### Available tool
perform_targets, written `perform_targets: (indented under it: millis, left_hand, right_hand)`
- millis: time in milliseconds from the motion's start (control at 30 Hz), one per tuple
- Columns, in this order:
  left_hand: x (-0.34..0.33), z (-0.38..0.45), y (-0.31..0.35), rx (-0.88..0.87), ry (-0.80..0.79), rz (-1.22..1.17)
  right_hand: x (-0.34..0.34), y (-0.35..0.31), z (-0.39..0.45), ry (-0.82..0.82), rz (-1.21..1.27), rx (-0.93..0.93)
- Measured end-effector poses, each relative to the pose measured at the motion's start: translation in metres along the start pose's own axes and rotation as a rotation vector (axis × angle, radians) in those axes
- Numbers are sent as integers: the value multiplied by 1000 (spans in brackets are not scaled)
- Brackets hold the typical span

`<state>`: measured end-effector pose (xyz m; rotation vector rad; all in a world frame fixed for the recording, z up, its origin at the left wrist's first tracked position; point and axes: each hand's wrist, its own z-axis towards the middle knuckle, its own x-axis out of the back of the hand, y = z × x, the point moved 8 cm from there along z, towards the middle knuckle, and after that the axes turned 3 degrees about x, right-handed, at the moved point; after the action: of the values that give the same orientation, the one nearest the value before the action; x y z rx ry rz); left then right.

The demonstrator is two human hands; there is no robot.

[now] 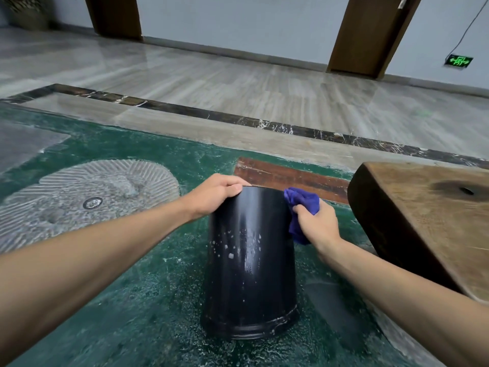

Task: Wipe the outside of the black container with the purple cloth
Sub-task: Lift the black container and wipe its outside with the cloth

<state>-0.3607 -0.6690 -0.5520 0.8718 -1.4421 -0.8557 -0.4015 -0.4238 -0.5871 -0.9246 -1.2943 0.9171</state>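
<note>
The glossy black cylindrical container (251,263), flecked with pale spots, stands upside down on the green patterned carpet (137,300), the left hand (215,194) clasped over its top edge while the right hand (316,223) presses a bunched purple cloth (301,202) against its upper right side

We are seeing one black container (251,263), one purple cloth (301,207) bunched in the right hand (316,223), one left hand (214,194), one wooden block (423,221), and two brown door frames (113,17).
</note>
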Motion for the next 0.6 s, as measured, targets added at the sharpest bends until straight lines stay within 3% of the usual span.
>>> perform_targets:
  millis: [133,333,600]
  left_hand:
    - [-8,9,12,-27,2,-10]
    - [-18,21,20,-16,31,-50]
    - [-12,36,13,67,126,-88]
  right_hand:
    - [-12,-28,-1,-48,-29,114]
    - [-25,-64,-26,-144,-253,481]
    - [-33,-40,-98,-395,-548,965]
